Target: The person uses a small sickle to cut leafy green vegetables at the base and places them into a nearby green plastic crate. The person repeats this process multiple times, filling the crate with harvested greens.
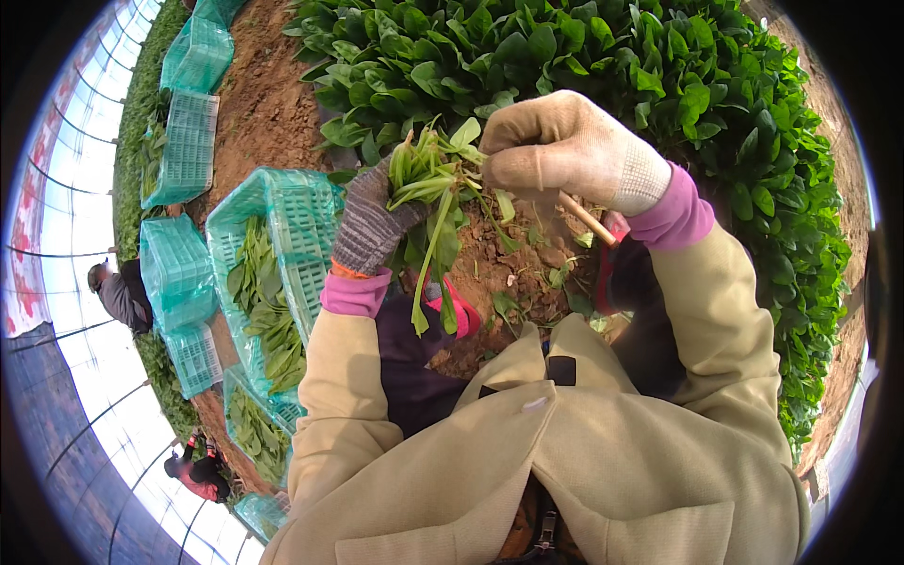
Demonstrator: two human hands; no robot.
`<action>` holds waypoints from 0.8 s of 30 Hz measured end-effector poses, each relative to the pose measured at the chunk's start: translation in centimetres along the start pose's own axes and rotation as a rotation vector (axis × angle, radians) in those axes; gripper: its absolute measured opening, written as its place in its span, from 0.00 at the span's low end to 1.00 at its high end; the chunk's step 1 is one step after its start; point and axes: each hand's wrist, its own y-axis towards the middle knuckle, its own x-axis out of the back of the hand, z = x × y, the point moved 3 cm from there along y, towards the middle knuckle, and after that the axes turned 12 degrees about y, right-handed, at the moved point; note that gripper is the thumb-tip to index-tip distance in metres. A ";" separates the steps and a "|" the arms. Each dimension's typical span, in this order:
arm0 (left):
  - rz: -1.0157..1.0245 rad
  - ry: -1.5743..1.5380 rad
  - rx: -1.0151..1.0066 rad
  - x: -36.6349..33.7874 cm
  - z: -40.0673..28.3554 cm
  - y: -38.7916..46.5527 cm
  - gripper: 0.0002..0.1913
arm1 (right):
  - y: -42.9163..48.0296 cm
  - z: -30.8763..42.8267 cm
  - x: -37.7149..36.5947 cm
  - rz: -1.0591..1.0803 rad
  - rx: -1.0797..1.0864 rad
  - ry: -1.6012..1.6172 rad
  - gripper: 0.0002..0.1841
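Observation:
My left hand (374,208), in a grey striped knit glove, grips a bunch of leafy greens, probably spinach (431,173). The stem ends point up and away while leaves hang down below the hand. At the right of the bunch is my right hand (565,152), in a beige, soiled glove, with thumb and forefinger brought together close to the stems. A wooden handle (587,219) slants out from beneath this hand, which appears closed around its tool; the tool's other end is hidden.
Dense leafy plants (494,56) grow ahead and to the right. Teal plastic crates (304,233), lined with film, stand at the left, some holding cut leaves (272,311). Loose leaves lie on the soil (487,261) between my feet. Two people (123,293) are farther off at the left.

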 end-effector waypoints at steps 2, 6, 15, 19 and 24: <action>-0.003 0.006 0.024 0.5 1.2 0.3 0.29 | -0.7 1.1 0.1 0.057 -0.020 0.120 0.11; -0.057 -0.161 0.034 0.0 1.9 1.0 0.28 | -0.1 -1.4 2.4 -0.262 -0.113 -1.395 0.20; -0.152 0.056 -0.126 -3.6 -1.7 1.4 0.30 | 3.1 -2.6 -2.9 -0.337 0.370 -0.041 0.51; -0.114 0.392 -0.232 -5.6 -3.9 2.1 0.34 | 3.0 -2.6 -2.8 -0.490 0.386 0.016 0.35; 0.058 0.466 -0.231 -3.8 -4.3 2.3 0.33 | 2.8 -3.2 0.4 -0.599 0.397 -0.060 0.19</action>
